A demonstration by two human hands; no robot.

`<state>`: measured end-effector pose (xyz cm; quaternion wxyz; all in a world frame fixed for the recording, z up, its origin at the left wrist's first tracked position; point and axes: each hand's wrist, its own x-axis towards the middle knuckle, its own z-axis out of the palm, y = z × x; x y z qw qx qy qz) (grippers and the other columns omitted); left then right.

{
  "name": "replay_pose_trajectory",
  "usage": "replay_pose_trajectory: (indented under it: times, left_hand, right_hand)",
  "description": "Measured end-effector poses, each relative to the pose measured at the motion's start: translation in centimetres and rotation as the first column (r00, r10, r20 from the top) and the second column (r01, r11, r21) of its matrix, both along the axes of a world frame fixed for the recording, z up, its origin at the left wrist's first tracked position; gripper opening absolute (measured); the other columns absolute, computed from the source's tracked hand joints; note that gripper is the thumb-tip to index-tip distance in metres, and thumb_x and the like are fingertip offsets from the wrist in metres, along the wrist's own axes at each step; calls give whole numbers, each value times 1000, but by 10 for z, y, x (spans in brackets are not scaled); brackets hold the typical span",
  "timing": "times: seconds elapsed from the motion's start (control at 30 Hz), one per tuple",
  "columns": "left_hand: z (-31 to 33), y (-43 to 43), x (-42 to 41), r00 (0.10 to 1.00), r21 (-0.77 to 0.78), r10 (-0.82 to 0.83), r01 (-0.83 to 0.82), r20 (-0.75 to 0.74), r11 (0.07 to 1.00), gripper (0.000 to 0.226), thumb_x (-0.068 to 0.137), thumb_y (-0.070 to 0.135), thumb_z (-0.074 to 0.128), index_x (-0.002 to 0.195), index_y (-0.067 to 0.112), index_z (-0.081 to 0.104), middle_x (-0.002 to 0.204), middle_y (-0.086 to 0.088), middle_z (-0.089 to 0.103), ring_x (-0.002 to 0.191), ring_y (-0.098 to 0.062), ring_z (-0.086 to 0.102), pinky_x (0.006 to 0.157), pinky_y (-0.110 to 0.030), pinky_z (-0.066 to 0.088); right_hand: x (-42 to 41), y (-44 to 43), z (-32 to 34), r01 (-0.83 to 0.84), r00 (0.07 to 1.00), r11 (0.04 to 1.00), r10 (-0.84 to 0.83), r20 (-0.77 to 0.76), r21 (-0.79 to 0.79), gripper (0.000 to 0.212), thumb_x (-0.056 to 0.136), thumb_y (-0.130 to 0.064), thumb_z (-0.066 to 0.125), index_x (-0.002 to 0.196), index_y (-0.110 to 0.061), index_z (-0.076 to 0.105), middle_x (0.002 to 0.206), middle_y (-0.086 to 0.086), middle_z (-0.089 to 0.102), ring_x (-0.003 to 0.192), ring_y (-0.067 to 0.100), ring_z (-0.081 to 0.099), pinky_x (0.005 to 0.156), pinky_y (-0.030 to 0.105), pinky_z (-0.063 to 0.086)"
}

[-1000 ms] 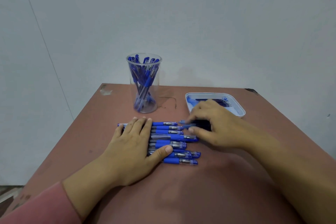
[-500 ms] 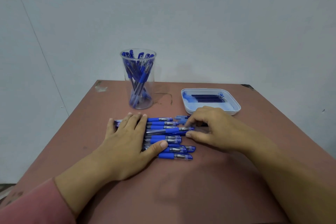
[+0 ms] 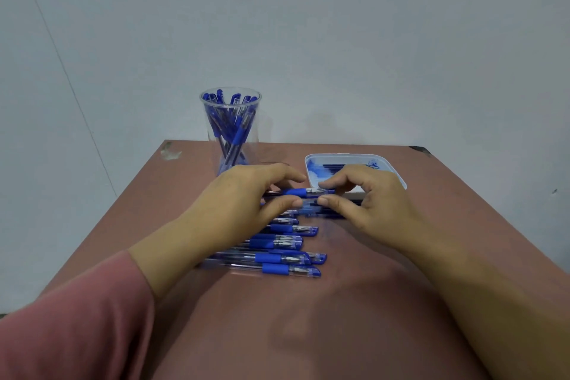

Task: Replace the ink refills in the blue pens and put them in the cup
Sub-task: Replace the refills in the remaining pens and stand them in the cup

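Both hands hold one blue pen [image 3: 303, 192] level above the row. My left hand [image 3: 243, 197] grips its barrel, and my right hand [image 3: 367, 197] pinches its capped tip between thumb and forefinger. Several more blue pens [image 3: 277, 251] lie side by side on the brown table [image 3: 308, 333] below the hands. A clear plastic cup [image 3: 230, 129] at the back left stands upright with several blue pens in it. A white tray [image 3: 311, 163] with dark ink refills sits at the back right, partly hidden behind my right hand.
A pale wall rises just behind the table's far edge. A chipped spot [image 3: 169, 153] marks the table's back left corner. My pink sleeve [image 3: 74, 327] covers the left forearm at the near left.
My left hand lifted off the row of pens, where it lay flat. Both hands came together and took one pen up from the far end of the row.
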<state>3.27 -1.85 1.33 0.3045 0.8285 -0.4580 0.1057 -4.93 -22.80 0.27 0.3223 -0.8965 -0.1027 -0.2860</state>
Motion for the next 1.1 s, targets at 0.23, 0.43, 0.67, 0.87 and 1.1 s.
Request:
replay_pose_trajectory:
  times: [0.23,0.43,0.67,0.87,1.1]
  left_hand:
    - [-16,-5,2,999,-99,35,-34,5,994,17,87,46,63,104,42,64,83,27,62,82,5,58,68,-26,53]
    - [-18,-4,2,999,-107,35,-35,-3,994,24,90,29,64,108,42,55,84,27,58,80,7,54,67,-23,47]
    - [-17,-3,0,994,-99,5,-16,-109,995,21,91,25,62,110,34,68,84,22,66,74,3,57,65,-12,43]
    - [-15,-3,-3,972,-111,-75,52,-222,992,21,94,21,58,106,36,69,69,27,63,61,-2,56,61,-11,43]
    - [-17,12,7,992,-95,-30,19,-125,995,29,92,26,59,117,41,65,93,23,68,89,6,61,74,-7,45]
  right_hand:
    - [6,2,-3,-29,1000,998,29,-1,51,29,79,-22,78,85,-45,61,89,-19,67,84,3,65,75,15,49]
    - [10,4,-4,-61,998,998,60,15,20,30,79,-13,77,81,-39,62,81,-21,66,83,-1,63,73,11,47]
    - [11,2,-5,-53,996,997,57,66,-61,9,79,-12,76,83,-17,70,84,-26,62,84,2,62,72,11,47]
    - [9,1,-5,-62,993,990,74,91,-125,9,79,-14,74,87,-17,71,85,-26,59,82,-2,60,73,10,45]
    - [1,-21,6,28,999,999,-29,-46,-33,26,79,-17,77,79,-38,62,85,-18,68,85,-3,62,78,8,43]
